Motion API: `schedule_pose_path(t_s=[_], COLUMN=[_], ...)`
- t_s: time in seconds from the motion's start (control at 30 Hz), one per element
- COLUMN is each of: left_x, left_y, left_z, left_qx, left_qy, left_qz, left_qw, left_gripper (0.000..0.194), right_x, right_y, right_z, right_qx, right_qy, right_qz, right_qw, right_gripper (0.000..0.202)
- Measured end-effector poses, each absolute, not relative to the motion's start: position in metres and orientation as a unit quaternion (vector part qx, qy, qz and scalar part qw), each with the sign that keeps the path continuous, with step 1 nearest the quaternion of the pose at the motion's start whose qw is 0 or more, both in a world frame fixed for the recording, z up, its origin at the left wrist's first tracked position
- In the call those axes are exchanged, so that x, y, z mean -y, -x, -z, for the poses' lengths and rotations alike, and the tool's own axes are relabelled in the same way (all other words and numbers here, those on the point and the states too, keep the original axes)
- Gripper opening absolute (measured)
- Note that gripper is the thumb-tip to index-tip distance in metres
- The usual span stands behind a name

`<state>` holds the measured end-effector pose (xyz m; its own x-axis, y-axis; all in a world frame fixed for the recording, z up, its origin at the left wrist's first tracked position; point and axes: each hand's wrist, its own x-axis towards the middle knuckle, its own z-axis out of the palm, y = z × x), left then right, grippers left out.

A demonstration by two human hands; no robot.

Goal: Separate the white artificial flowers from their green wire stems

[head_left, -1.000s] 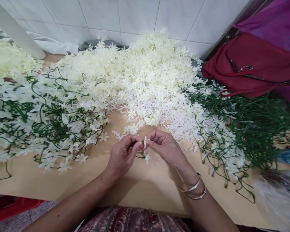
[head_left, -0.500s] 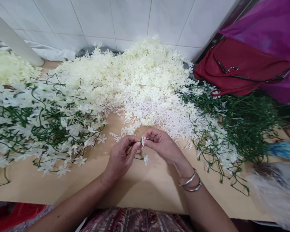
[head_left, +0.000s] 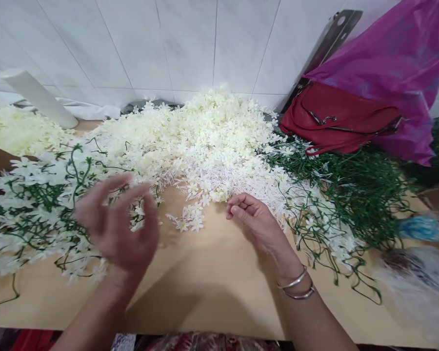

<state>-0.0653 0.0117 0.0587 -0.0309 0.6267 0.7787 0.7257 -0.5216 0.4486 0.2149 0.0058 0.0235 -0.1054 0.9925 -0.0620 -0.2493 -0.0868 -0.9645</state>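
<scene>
My left hand [head_left: 119, 224] is raised over the pile of white flowers on green stems [head_left: 36, 214] at the left; it is blurred, its fingers are apart and nothing shows between them. Over the tan table [head_left: 205, 287], my right hand [head_left: 249, 215] has its fingers curled and thumb against them; whether something small is in them cannot be made out. Between the hands lie a few loose white blossoms [head_left: 192, 217]. Behind them rises a large heap of cream-white blossoms [head_left: 212, 126] with thin white stalks [head_left: 250, 183].
Green stems [head_left: 366, 185] lie at the right beside a red bag [head_left: 344, 117] and a purple plastic bag [head_left: 395, 63]. Clear plastic [head_left: 420, 282] sits at the right edge. A white roll [head_left: 40, 100] leans at the back left, and part of a person's arm [head_left: 0, 163] shows at the left edge.
My left hand has moved left, away from my right hand, and opened. The green-stemmed flower pieces held between both hands are no longer there. The view has shifted, and an arm has appeared at left.
</scene>
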Motion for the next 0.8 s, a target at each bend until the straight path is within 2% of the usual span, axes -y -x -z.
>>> schedule_pose_path(t_s=[0.03,0.07,0.2,0.37,0.47,0.57,0.67,0.73,0.8], left_x=[-0.009,-0.007,-0.016,-0.038,-0.04,-0.039,-0.037,-0.034,-0.027], left_y=[0.05,0.035,0.001,-0.006,-0.008,-0.007,-0.005,-0.005,-0.009], left_z=[-0.052,-0.045,-0.023,-0.013,-0.009,-0.008,-0.011,-0.015,-0.02], left_qx=[0.473,0.45,0.478,0.503,0.495,0.489,0.473,0.458,0.451], left_qy=[0.722,0.767,0.819,0.823,0.824,0.822,0.817,0.805,0.787], left_qz=[0.494,0.445,0.314,0.261,0.273,0.29,0.328,0.377,0.418], left_qw=[0.109,0.108,0.035,0.052,0.036,0.035,0.025,-0.001,-0.055], left_gripper=[0.036,0.034,0.024,0.01,0.006,0.006,0.006,0.005,0.006], right_x=[-0.006,-0.006,-0.007,-0.009,-0.01,-0.01,-0.01,-0.01,-0.01], right_y=[-0.215,-0.214,-0.216,-0.232,-0.246,-0.254,-0.256,-0.254,-0.252], right_z=[-0.023,-0.023,-0.023,-0.024,-0.027,-0.029,-0.027,-0.024,-0.02], right_qx=[0.439,0.441,0.458,0.462,0.469,0.502,0.562,0.613,0.659], right_qy=[0.428,0.431,0.453,0.517,0.578,0.619,0.627,0.623,0.623], right_qz=[-0.601,-0.601,-0.566,-0.394,-0.272,-0.193,-0.178,-0.178,-0.159], right_qw=[0.512,0.509,0.514,0.603,0.61,0.573,0.51,0.453,0.39], right_gripper=[0.031,0.031,0.029,0.019,0.013,0.008,0.006,0.005,0.012])
